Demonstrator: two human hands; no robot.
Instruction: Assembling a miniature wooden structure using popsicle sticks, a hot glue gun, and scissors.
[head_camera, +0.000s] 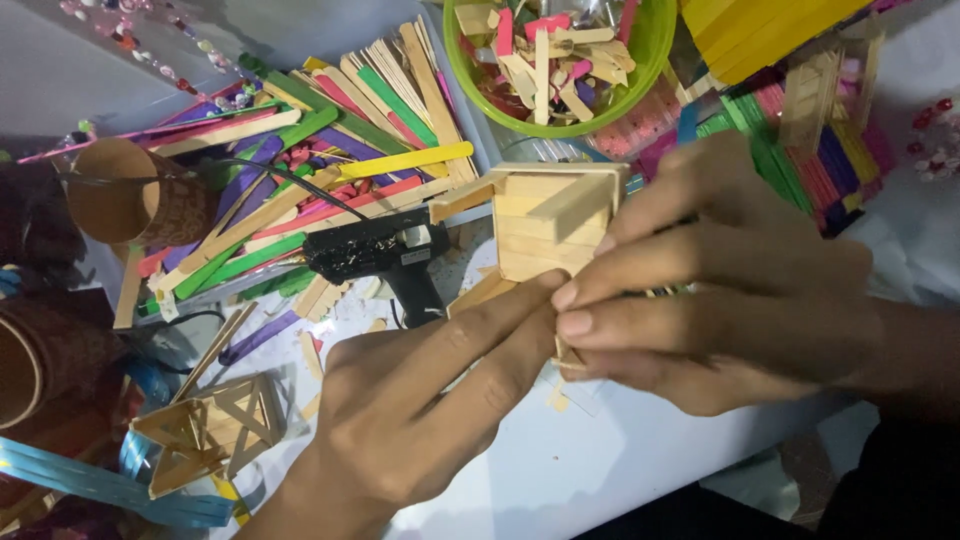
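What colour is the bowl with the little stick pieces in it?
The bowl is bright green, seen best in the head view, at the top beyond the hands.

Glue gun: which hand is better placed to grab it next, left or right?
Left, probably. The left hand sits just below the black glue gun, only fingertips on the stick box. The right hand wraps the box from the far side and appears to carry it.

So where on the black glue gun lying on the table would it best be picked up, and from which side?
Probably by the handle of the glue gun, which juts toward the person with bare table on both sides. Come from the near side, by the left hand; sticks crowd the barrel's far side.
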